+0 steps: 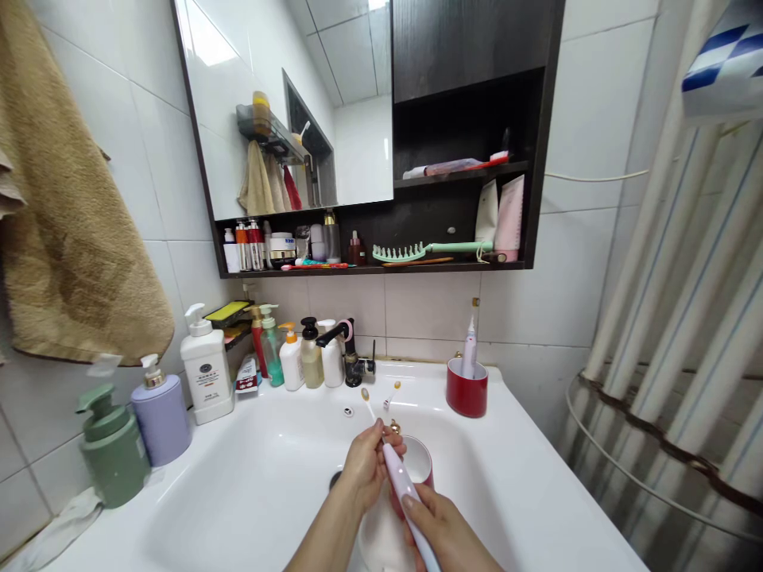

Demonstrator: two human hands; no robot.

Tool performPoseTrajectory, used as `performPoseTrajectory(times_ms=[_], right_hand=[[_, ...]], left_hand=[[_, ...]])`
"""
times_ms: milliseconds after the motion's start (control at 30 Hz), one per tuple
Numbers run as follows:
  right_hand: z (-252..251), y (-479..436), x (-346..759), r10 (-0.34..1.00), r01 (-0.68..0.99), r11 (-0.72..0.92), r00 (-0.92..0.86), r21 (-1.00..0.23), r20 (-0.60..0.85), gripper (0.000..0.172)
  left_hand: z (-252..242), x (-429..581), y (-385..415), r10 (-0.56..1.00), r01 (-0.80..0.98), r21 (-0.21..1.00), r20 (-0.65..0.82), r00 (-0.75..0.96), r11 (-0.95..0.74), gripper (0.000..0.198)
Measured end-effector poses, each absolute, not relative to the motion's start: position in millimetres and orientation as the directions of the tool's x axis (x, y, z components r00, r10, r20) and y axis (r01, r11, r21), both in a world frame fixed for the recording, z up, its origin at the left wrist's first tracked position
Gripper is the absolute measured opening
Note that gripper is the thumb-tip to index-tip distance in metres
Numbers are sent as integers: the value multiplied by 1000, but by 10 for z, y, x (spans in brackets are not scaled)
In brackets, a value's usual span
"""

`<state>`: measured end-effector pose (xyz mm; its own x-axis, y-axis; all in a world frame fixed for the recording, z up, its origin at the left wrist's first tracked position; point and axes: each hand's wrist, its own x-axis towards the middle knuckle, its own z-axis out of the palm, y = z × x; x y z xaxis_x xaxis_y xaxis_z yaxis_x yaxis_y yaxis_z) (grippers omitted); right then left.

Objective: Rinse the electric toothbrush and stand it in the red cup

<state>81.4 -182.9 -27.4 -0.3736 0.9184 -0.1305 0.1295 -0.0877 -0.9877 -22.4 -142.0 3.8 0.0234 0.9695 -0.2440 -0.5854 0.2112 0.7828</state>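
Above the sink basin [262, 477], my right hand [441, 520] is wrapped round the pale pink handle of an electric toothbrush [400, 474]. The fingers of my left hand [368, 461] pinch a brush head [369, 403] at the top end of that handle. Whether the head is fully seated is hidden by my fingers. Under my hands, a red cup with a white inside [420, 457] stands in the basin, partly covered. A second brush head [392, 395] lies on the back of the sink, just beyond my left hand.
A red cup [466, 395] holding another electric toothbrush [470, 349] stands at the sink's back right. The black faucet [351, 353] rises behind the basin. Pump bottles [206, 373] line the left and back edges. A mirrored cabinet [465, 199] hangs above.
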Motion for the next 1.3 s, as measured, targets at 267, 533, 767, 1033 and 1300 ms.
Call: performPoseTrajectory(times_ms=[267,533,767,1033,1300], right_hand=[[-246,-1831,839,933,142,-49,-348,-989,-96,25],[-226,-1850,823,936,116,-99,-328,-988,-132,30],[-201,-1866,823,937,103,-87,-330,-991,-117,32],[-222,-1852,837,930,102,-115,-339,-988,-143,35],[-174,-1889,849,962,173,-6,-268,-985,-53,28]], left_hand=[[3,-217,-1416,970,-561,796,-239,51,226,18],[38,-190,-1434,969,-580,780,-236,74,234,15],[35,-207,-1431,971,-533,812,-218,96,235,21],[30,-187,-1437,973,-545,806,-189,131,231,20],[15,-176,-1434,971,-519,821,-190,146,239,20]])
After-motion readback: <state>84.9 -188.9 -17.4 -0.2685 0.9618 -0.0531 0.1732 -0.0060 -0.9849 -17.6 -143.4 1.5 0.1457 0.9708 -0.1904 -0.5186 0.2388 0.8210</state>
